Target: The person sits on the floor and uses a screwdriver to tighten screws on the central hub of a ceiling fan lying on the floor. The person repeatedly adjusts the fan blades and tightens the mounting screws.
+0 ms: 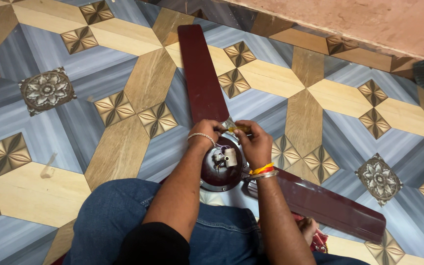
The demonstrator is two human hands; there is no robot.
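A maroon ceiling fan lies on the patterned floor in front of my knees. Its round motor housing point(220, 169) shows a white part and wires at the centre. One blade point(199, 73) points away from me, another blade point(330, 203) runs to the lower right. My left hand point(205, 133), with a silver bracelet, rests on the housing where the far blade joins. My right hand point(254, 143), with orange and red wrist threads, grips a yellow-handled tool point(239, 129) at the same joint. The tool's tip is hidden between my fingers.
I sit on a tiled floor point(123, 147) with blue, tan and flower patterns, my knees in blue jeans point(119, 216). A reddish wall base point(369, 24) runs along the top right. A small pale scrap point(48, 169) lies at the left. A red object point(317, 239) peeks out under the near blade.
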